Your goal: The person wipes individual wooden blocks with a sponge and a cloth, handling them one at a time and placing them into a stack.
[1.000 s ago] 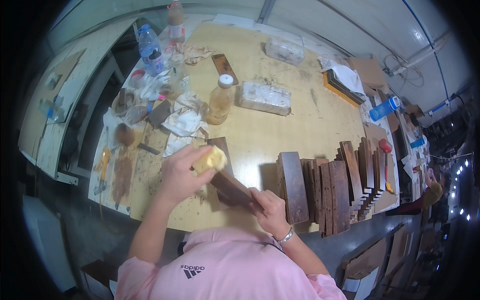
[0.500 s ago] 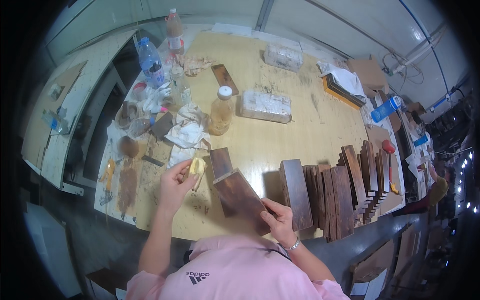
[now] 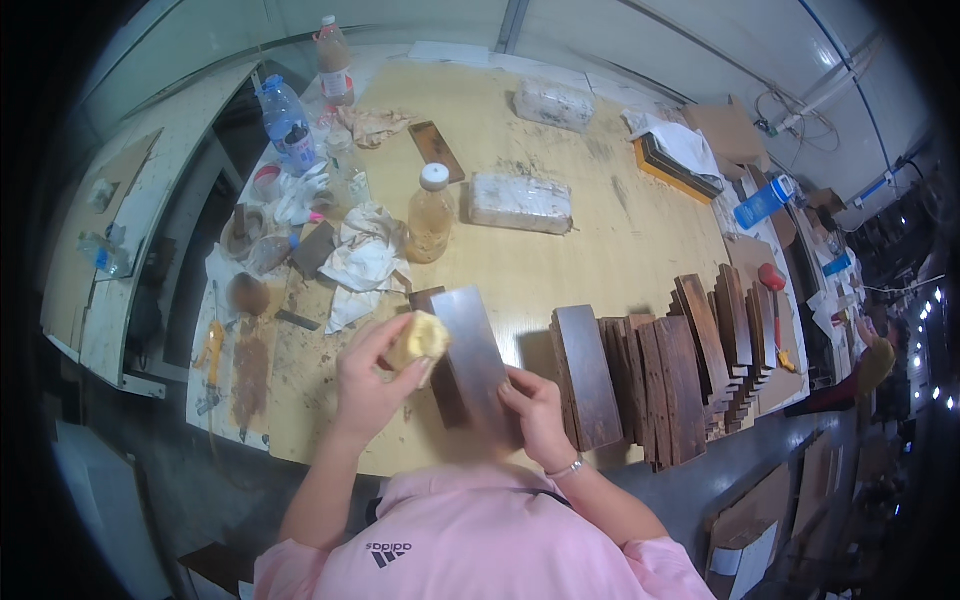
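Note:
Between the fingers and thumb of my left hand [image 3: 375, 375] is a crumpled pale-yellow cloth [image 3: 424, 342], close to the left edge of a dark brown wooden board [image 3: 474, 350]. That board is tilted up over the table, its face catching light. My right hand [image 3: 537, 415] grips its lower right edge, thumb on the face. Partly hidden behind it, a second dark board [image 3: 447, 400] lies on the table. Just right of my right hand a dark board [image 3: 588, 375] leads a row of stacked brown boards [image 3: 672, 385].
Crumpled white cloths [image 3: 368, 255] and a white-capped bottle of brownish liquid [image 3: 431, 222] stand ahead. Two wrapped blocks [image 3: 520, 202] sit farther back. More bottles [image 3: 288, 120] crowd the left; a blue bottle [image 3: 765, 203] and red-handled tool [image 3: 772, 278] lie right.
My left hand has brought the yellow cloth right and toward the board. The board in my right hand has turned steeper, and its face now shines.

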Demonstrator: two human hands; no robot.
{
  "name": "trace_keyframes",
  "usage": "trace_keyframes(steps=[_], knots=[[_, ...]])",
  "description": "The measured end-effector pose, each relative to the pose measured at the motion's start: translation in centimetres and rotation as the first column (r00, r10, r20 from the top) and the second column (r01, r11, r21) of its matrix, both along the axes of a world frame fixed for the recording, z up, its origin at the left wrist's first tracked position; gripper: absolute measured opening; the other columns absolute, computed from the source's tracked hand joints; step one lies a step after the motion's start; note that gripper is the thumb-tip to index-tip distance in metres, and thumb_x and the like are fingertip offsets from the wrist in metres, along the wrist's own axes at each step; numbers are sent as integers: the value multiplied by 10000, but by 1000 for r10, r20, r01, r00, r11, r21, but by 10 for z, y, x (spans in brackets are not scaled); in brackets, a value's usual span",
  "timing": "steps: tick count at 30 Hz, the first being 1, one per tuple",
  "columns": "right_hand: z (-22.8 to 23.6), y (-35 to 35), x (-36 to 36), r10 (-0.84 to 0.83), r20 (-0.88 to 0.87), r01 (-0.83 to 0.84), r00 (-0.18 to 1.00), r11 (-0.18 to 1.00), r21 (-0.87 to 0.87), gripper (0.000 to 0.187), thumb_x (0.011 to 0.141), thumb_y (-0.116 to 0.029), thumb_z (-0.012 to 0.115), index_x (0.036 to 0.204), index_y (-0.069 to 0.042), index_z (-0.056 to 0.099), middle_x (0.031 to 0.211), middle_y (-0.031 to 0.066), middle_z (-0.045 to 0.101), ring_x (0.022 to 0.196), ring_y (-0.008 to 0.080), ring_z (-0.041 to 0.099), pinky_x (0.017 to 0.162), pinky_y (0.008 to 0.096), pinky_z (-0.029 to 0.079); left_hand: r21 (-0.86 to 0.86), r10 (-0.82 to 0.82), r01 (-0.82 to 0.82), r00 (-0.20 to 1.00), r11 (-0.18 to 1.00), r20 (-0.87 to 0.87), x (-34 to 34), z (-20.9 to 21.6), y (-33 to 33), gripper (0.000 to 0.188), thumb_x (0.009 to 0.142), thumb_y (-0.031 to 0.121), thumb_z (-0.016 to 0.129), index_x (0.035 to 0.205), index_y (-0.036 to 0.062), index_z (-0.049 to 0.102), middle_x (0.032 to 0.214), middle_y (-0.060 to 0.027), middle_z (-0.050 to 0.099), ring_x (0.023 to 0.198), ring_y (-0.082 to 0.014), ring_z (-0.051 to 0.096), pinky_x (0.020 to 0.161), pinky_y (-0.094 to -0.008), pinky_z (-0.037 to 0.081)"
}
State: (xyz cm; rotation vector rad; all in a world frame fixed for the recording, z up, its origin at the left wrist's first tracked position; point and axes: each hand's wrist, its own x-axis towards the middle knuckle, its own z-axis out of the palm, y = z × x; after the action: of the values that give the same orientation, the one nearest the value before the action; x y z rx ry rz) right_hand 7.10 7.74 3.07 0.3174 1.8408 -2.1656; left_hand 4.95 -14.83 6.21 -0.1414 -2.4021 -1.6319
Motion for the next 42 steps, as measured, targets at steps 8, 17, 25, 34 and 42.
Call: trace_keyframes(steps=[8,17,25,34,42], knots=[[-2,-2,-33,-110,75,123,991,973,-197,244,964,-78,518,1135,39,648,920,68,695,765,131,642,695,257,520,-217,-451,424,888,880,-93,49,-18,35,492,667,92,797,1147,51,699,894,-99,617,750,-273,635,680,-356,527],[13,-26,-22,123,492,186,862,826,-532,363,1013,-301,450,1154,4,587,719,66,580,587,153,574,499,300,480,-120,-361,341,894,933,-266,34,7,40,526,661,90,809,1166,17,678,914,-127,642,776,-268,656,714,-368,529],[2,-12,11,391,414,-99,822,814,-573,433,1026,-344,451,1216,35,540,746,31,524,512,104,468,406,234,348,33,242,-241,969,970,-43,-29,-53,-16,483,749,110,785,1211,46,663,964,-96,625,797,-215,632,692,-341,517],[9,6,1,173,-105,-179,979,983,-50,120,934,-147,653,1014,-70,607,850,-64,594,732,27,509,661,180,391,-179,378,-339,883,924,279,37,-103,-106,350,804,138,748,1151,111,705,969,-77,671,849,-219,663,766,-329,528],[19,-11,-6,250,-130,-226,959,959,173,114,963,-128,626,958,-14,630,876,-39,629,787,34,523,711,196,404,-817,796,-495,600,295,-77,151,-143,-245,192,760,128,757,941,105,695,942,-48,620,947,-272,618,758,-413,512]])
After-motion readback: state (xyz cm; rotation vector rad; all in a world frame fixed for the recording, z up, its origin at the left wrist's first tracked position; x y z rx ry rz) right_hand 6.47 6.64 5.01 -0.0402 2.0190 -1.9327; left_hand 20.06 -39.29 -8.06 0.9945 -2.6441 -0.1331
